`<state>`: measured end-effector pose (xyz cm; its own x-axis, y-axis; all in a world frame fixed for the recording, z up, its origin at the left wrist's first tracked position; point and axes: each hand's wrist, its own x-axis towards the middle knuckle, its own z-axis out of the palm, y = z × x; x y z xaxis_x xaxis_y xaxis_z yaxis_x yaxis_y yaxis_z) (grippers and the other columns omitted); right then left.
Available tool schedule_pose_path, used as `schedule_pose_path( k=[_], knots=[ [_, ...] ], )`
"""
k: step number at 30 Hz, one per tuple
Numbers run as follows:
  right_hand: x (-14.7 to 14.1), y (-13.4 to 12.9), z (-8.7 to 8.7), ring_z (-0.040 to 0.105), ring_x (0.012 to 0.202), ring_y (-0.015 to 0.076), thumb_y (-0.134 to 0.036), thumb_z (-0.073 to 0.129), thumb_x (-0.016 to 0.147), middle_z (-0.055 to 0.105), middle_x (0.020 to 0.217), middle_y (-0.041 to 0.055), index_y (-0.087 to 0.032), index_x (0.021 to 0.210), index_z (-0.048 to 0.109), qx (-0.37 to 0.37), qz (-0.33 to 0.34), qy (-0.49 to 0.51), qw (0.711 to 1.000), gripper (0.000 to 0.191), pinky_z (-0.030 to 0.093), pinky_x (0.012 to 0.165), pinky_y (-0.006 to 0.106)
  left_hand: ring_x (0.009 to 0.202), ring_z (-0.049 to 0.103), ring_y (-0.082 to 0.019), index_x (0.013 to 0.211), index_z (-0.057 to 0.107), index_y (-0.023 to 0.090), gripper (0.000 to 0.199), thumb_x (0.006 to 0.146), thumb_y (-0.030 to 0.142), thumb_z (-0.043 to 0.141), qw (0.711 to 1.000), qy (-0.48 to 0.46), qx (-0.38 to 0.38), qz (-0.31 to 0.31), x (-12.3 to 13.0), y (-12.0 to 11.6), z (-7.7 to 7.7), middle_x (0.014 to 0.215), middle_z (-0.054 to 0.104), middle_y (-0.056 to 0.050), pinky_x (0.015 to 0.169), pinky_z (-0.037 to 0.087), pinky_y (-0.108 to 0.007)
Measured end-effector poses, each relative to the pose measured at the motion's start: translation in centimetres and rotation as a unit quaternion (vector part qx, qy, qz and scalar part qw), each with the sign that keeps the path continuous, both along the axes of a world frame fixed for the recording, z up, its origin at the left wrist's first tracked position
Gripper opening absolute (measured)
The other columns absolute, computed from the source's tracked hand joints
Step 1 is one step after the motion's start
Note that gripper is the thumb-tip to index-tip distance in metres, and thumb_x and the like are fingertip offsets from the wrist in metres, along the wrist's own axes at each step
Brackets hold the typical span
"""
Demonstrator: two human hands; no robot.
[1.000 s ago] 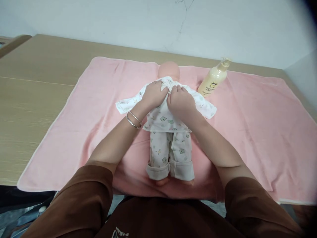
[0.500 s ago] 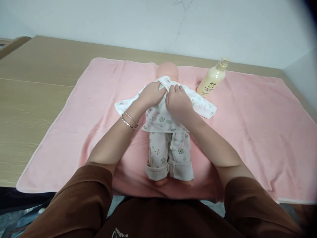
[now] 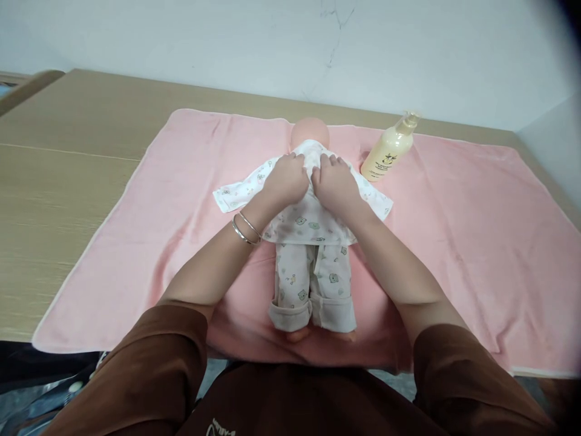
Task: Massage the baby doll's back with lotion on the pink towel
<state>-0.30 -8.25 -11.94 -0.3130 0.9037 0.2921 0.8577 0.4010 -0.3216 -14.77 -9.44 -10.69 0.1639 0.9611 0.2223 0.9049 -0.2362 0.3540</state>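
Observation:
A baby doll (image 3: 310, 129) lies lengthwise in front of me, its smooth head away from me and its feet close to my body. It wears a white printed shirt (image 3: 303, 229) with both sleeves spread sideways, and matching trousers (image 3: 333, 275) rolled up at the cuffs. My left hand (image 3: 288, 177) is closed on the upper part of the shirt, its fingertips hidden in the cloth. Close beside it, my right hand (image 3: 334, 181) grips the shirt too, with curled fingers. A narrow strip of shirt shows between the hands.
A pink blanket (image 3: 472, 242) lies under the doll, over a wooden table (image 3: 68, 181). Right of the doll's head lies or stands tilted a pale yellow pump bottle (image 3: 389, 148). Behind the table rises a white, cracked wall (image 3: 227, 48).
My hands have moved slightly apart. The bunched shirt collar now lies flatter below the doll's head, and the shirt looks more evenly spread.

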Motion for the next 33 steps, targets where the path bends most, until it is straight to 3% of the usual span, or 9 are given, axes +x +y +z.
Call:
schedule_pose_path(
  k=[4,10,13,15,18,24,28,33],
  knots=[
    [-1.2,-1.7,-0.2,0.046,0.15,0.0462,-0.028,0.034,0.102,0.058,0.151,0.028,-0.001,0.145,0.054,0.021,0.025,-0.009,0.999,0.055,0.031,0.127,0.068,0.116,0.069,-0.031,0.115,0.069,0.017,0.04,0.102,0.021,0.032,0.998,-0.055,0.001,0.037,-0.8,1.6,-0.6,0.122,0.075,-0.017,0.109,0.053,-0.048],
    [1.3,2.2,-0.4,0.036,0.159,0.0406,-0.045,0.037,0.103,0.047,0.165,0.0218,-0.007,0.155,0.048,-0.063,0.011,0.05,0.997,0.065,0.028,0.131,0.066,0.141,0.056,-0.032,0.135,0.063,0.015,0.045,0.103,0.024,0.033,0.995,-0.073,0.041,0.057,0.8,0.9,-1.8,0.145,0.065,-0.018,0.126,0.038,-0.052],
    [2.1,2.7,0.4,0.04,0.156,0.0407,-0.048,0.039,0.103,0.049,0.164,0.0215,-0.01,0.15,0.053,-0.073,0.006,0.063,0.995,0.062,0.032,0.129,0.065,0.14,0.058,-0.03,0.135,0.064,0.014,0.045,0.1,0.023,0.037,0.993,-0.1,0.036,0.046,0.5,1.0,-1.5,0.145,0.067,-0.016,0.126,0.04,-0.048],
    [1.8,1.8,1.3,0.038,0.157,0.0421,-0.044,0.042,0.102,0.044,0.167,0.0213,-0.011,0.151,0.052,-0.039,0.001,0.067,0.997,0.06,0.032,0.128,0.068,0.141,0.058,-0.028,0.136,0.064,0.015,0.045,0.099,0.023,0.04,0.988,-0.143,0.033,0.056,-0.4,1.4,-0.8,0.147,0.066,-0.014,0.126,0.042,-0.045],
    [0.6,0.1,2.0,0.023,0.164,0.0404,-0.039,0.041,0.103,0.031,0.176,0.0146,-0.018,0.159,0.042,0.018,0.013,0.062,0.998,0.06,0.022,0.131,0.072,0.144,0.057,-0.022,0.138,0.061,0.021,0.044,0.101,0.025,0.039,0.97,-0.219,0.059,0.092,-2.1,1.9,0.8,0.152,0.064,-0.007,0.125,0.044,-0.042],
    [-1.0,-1.2,1.6,0.021,0.165,0.0412,-0.038,0.048,0.102,0.034,0.174,0.0144,-0.02,0.157,0.046,-0.03,0.097,0.0,0.995,0.058,0.016,0.132,0.074,0.125,0.065,-0.013,0.122,0.065,0.03,0.03,0.095,0.024,0.051,0.905,-0.387,0.128,0.124,-5.2,0.8,5.0,0.136,0.073,0.003,0.117,0.051,-0.035],
    [-0.6,-1.0,1.8,0.019,0.166,0.0379,-0.038,0.042,0.105,0.032,0.175,0.0103,-0.025,0.159,0.044,0.006,0.063,0.034,0.997,0.055,0.018,0.131,0.074,0.115,0.069,-0.015,0.123,0.068,0.02,0.033,0.095,0.013,0.053,0.873,-0.446,0.161,0.114,-6.2,-0.4,7.1,0.127,0.076,-0.001,0.114,0.054,-0.042],
    [-0.5,-0.8,1.4,0.023,0.164,0.0413,-0.039,0.046,0.103,0.038,0.172,0.0131,-0.022,0.153,0.051,-0.025,0.078,0.021,0.996,0.052,0.019,0.129,0.078,0.109,0.072,-0.015,0.117,0.071,0.017,0.035,0.093,0.0,0.052,0.849,-0.49,0.163,0.108,-6.6,-1.5,8.4,0.117,0.078,-0.003,0.114,0.055,-0.046]
  ],
)
